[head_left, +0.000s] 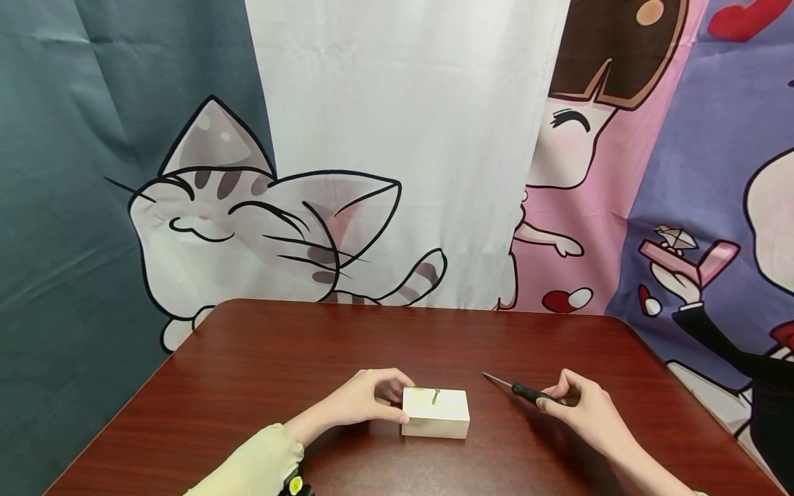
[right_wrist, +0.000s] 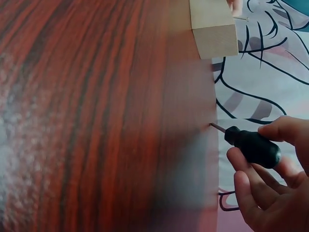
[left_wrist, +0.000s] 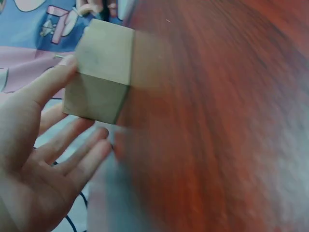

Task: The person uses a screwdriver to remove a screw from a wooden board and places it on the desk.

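Observation:
A pale wooden block [head_left: 436, 421] rests on the table, with a small screw [head_left: 436, 395] sticking up from its top. My left hand [head_left: 364, 399] grips the block at its left end, thumb on the near side; in the left wrist view the thumb lies along the block [left_wrist: 102, 58] and the lower fingers stand off it. To the right, my right hand [head_left: 586, 412] holds a screwdriver [head_left: 526, 393] by its black handle between thumb and fingers. Its metal shaft points up and left, apart from the block. The right wrist view shows the short black handle [right_wrist: 253, 146] in the fingers.
The reddish-brown wooden table [head_left: 347, 337] has rounded far corners. Behind it hangs a printed cloth [head_left: 403, 83] with a cartoon cat and cartoon figures. A dark strap with a yellow-centred piece [head_left: 296, 484] sits at the left wrist.

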The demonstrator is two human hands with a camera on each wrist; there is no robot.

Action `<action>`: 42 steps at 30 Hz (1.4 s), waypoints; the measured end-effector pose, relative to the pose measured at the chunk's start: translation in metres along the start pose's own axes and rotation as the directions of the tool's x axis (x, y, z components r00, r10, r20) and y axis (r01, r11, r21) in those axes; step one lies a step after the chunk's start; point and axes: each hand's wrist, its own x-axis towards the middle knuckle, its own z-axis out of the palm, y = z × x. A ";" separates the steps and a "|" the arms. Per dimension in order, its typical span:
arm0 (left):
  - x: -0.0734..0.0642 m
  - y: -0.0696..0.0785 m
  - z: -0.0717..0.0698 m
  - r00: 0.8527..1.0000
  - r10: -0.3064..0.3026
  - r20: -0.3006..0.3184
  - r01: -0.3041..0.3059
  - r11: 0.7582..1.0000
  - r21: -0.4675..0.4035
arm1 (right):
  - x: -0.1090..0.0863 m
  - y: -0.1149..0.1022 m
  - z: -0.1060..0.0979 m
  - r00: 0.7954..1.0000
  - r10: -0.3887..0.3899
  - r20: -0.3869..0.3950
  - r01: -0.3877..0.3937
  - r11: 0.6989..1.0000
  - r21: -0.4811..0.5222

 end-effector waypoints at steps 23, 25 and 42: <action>0.015 0.033 0.014 0.984 0.063 -0.165 -0.066 0.998 -0.014 | -0.004 0.009 0.001 0.967 -0.006 0.253 0.011 1.000 -0.021; 0.016 0.033 0.018 0.985 0.061 -0.162 -0.065 0.998 -0.021 | -0.004 0.011 0.002 0.959 -0.040 0.279 0.039 0.999 0.009; 0.025 0.034 0.032 0.975 0.055 -0.217 -0.030 0.993 0.114 | 0.000 0.021 0.003 0.876 -0.115 0.469 -0.009 0.967 0.253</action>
